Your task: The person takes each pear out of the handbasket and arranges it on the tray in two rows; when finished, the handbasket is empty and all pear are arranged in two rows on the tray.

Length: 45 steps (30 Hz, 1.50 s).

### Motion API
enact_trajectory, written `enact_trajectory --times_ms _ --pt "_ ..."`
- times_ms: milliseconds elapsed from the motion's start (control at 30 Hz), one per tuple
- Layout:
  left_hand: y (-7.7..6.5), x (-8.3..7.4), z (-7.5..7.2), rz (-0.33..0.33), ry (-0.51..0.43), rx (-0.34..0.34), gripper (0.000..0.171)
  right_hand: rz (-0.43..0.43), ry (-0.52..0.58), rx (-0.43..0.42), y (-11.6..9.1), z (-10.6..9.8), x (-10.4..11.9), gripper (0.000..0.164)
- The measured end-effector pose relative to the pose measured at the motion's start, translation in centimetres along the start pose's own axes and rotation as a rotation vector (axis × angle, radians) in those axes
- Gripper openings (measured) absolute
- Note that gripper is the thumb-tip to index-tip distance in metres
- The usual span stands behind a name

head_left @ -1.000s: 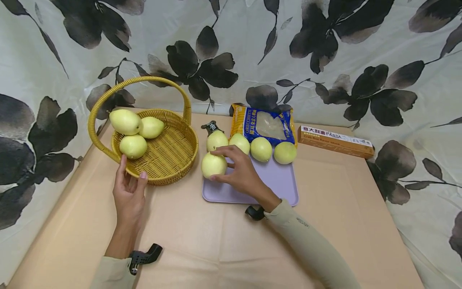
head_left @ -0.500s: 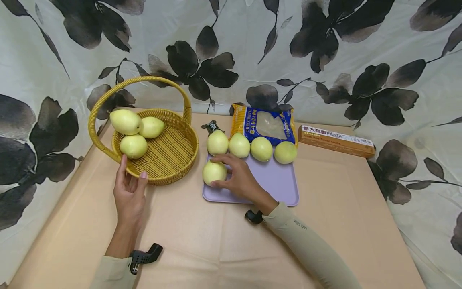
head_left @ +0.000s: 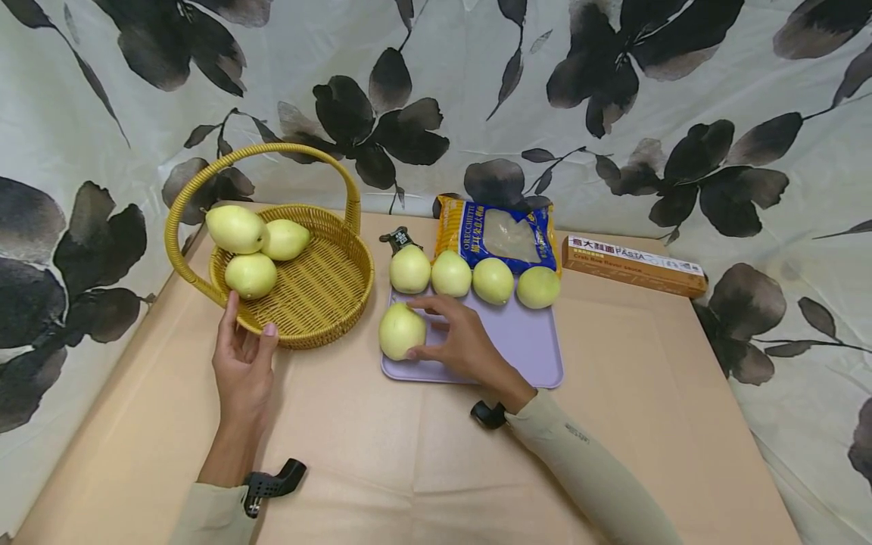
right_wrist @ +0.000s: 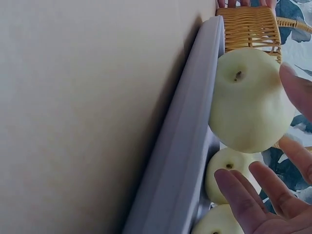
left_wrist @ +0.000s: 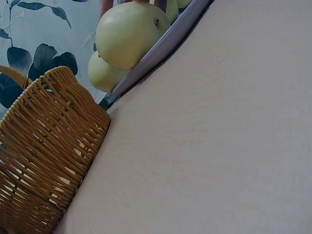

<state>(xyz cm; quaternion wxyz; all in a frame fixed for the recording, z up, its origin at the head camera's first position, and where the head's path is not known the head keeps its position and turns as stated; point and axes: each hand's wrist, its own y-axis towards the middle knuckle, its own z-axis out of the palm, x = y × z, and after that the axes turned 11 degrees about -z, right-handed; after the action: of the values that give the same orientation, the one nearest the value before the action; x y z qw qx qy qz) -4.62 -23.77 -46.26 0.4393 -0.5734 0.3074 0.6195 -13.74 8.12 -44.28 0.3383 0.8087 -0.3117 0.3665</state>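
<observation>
In the head view, a pale yellow-green pear (head_left: 402, 331) stands at the left front of the lilac tray (head_left: 518, 348). My right hand (head_left: 463, 341) is at its right side, with thumb and index fingertip right at its skin; the right wrist view shows the other fingers extended and spread apart. Behind this pear (right_wrist: 251, 100), several more pears (head_left: 451, 274) form a row along the tray's back. My left hand (head_left: 245, 371) rests its fairly straight fingers against the near left side of the yellow wicker basket (head_left: 327, 325), which contains three pears (head_left: 250, 275).
A blue and orange bag of orecchiette (head_left: 504, 231) lies behind the row of pears. To its right sits a long brown pasta box (head_left: 633, 269). A small black tag (head_left: 400, 240) shows behind the tray's left corner. The basket's tall handle (head_left: 272, 150) arches upward.
My right hand brought the pear down and toward me onto the tray's left front, then loosened and drew slightly right. The pear now stands more upright. My left hand and the basket stayed still.
</observation>
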Motion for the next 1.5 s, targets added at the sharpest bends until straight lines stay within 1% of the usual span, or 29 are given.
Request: enact_trajectory --times_ms 200,367,567,767,833,933,1033,1167,1333,1500 --pt "0.0 0.0 -0.1 -0.008 0.011 -0.010 0.078 -0.010 -0.025 0.018 0.2 0.5 -0.1 0.071" --pt "-0.1 0.0 -0.1 -0.018 -0.005 -0.005 0.079 -0.007 -0.079 -0.024 0.8 0.7 0.0 0.068" --pt "0.1 -0.1 0.0 -0.029 -0.006 0.004 0.079 0.006 -0.050 -0.081 0.8 0.5 -0.3 0.068" --pt "0.0 -0.2 0.0 -0.020 -0.003 -0.001 0.078 0.001 -0.047 -0.095 0.4 0.3 -0.3 0.066" --pt "0.0 -0.2 0.0 -0.022 -0.009 0.002 0.079 -0.008 -0.059 -0.109 0.4 0.2 -0.2 0.066" --pt "-0.1 -0.1 0.0 -0.025 -0.008 0.002 0.079 -0.050 -0.080 -0.140 0.7 0.3 0.3 0.066" --pt "0.0 -0.1 0.0 -0.040 -0.014 -0.004 0.079 -0.107 -0.083 -0.166 1.3 0.6 1.1 0.066" --pt "0.0 -0.1 0.0 -0.060 -0.009 -0.009 0.078 -0.154 -0.044 -0.173 2.6 1.4 2.4 0.066" --pt "-0.1 -0.1 0.0 -0.051 0.007 0.000 0.078 -0.193 -0.009 -0.160 4.6 3.1 3.7 0.067" --pt "-0.1 -0.1 0.0 -0.048 0.001 0.000 0.078 -0.240 -0.019 -0.141 6.9 5.1 4.6 0.067"
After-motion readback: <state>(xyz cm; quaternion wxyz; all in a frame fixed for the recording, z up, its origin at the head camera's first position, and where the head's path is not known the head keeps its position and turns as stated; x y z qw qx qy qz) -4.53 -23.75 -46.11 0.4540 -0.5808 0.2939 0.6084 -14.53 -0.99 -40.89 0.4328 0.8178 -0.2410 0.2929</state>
